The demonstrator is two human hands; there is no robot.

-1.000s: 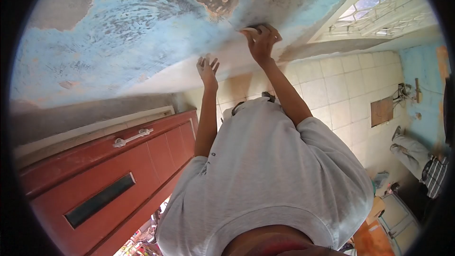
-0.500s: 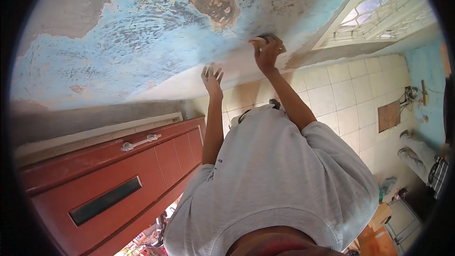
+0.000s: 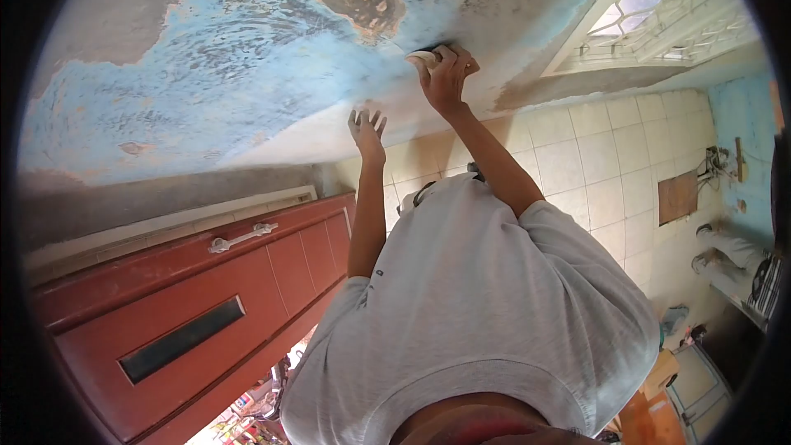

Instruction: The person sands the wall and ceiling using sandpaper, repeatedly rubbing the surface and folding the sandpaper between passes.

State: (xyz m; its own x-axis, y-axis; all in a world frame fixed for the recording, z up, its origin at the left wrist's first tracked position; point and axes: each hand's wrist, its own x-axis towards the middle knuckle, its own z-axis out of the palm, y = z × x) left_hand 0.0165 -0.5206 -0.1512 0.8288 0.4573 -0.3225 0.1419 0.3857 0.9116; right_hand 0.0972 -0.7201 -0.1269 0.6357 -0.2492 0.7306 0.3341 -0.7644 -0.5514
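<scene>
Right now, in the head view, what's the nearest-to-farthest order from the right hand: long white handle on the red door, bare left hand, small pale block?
1. Small pale block, in the right hand.
2. Bare left hand, left and slightly lower.
3. Long white handle, lower left, on the red door.

"Is it bright in there?"

"Mostly, yes. White light shines in at the window (image 3: 659, 16), and there's glare low down past the red door (image 3: 222, 268)."

"Any shadows?"

"A soft brown one on the floor tiles (image 3: 585, 152), close to the wall (image 3: 272, 66). The low right side is dim."

"Is it clear?"

"The middle is. Small things far right look fuzzy. Straight lines bend near the edges, and black fills all 4 corners."
</scene>
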